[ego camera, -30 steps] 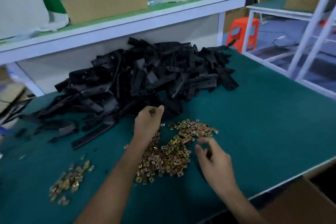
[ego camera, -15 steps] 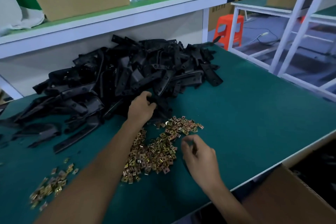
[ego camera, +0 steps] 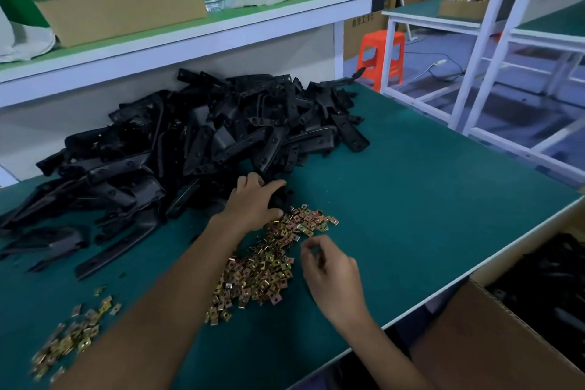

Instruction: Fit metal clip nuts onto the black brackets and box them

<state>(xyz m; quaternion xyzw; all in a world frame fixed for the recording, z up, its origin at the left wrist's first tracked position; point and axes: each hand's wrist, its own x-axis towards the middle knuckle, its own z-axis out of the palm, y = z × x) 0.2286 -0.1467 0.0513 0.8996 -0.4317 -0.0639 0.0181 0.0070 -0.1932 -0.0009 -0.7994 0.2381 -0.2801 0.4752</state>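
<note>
Since a second ago the right hand point(ego camera: 329, 266) has curled its fingers in and now hangs at the right edge of the nuts point(ego camera: 262, 266), low in the frame's centre. Its fingertips are drawn together as in a pinch; whether a nut sits between them I cannot tell. At the lower right corner stands the box point(ego camera: 474, 345), open, with dark parts inside.

The left hand point(ego camera: 253, 199) has moved from the heap's edge onto it, and its fingers and thumb now grip a bracket point(ego camera: 281, 199) at the near edge of the pile point(ego camera: 205, 142), just above the nuts. Only a dark stub shows past the thumb, so its long axis cannot be read.

For fitting, what matters is this: the bracket lies up and left of the right hand, with the upper end of the nuts between them on the table point(ego camera: 427, 199). My guess is that the left hand must pull the bracket down and right to meet the right hand, which is also nearer the box.
</note>
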